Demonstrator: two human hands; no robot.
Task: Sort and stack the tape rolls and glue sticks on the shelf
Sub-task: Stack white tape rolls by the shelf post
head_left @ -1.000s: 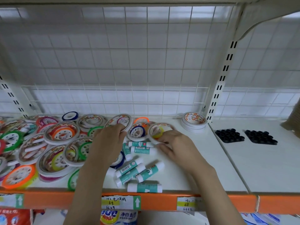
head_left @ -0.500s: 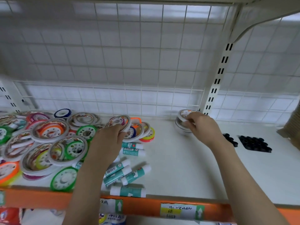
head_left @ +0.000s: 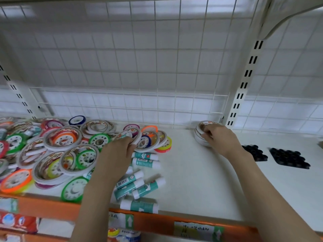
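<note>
A jumble of tape rolls (head_left: 63, 142) with white, green and orange rims covers the left of the white shelf (head_left: 192, 180). Several teal-and-white glue sticks (head_left: 139, 187) lie loose near the front edge. My left hand (head_left: 117, 154) grips a white-rimmed tape roll (head_left: 132, 134) at the pile's right side. At the back, beside the upright post, stands a short stack of white tape rolls (head_left: 199, 135). My right hand (head_left: 218, 138) rests on top of that stack, fingers curled over its top roll.
Two black moulded trays (head_left: 288, 158) lie on the neighbouring shelf to the right. A wire grid (head_left: 139, 67) backs the shelf. The orange front rail (head_left: 157, 222) carries price labels. Packaged goods (head_left: 17, 222) show on the shelf below.
My right hand carried a white tape roll from the pile's right side to the stack at the back and now rests on it. My left hand stayed at the pile.
</note>
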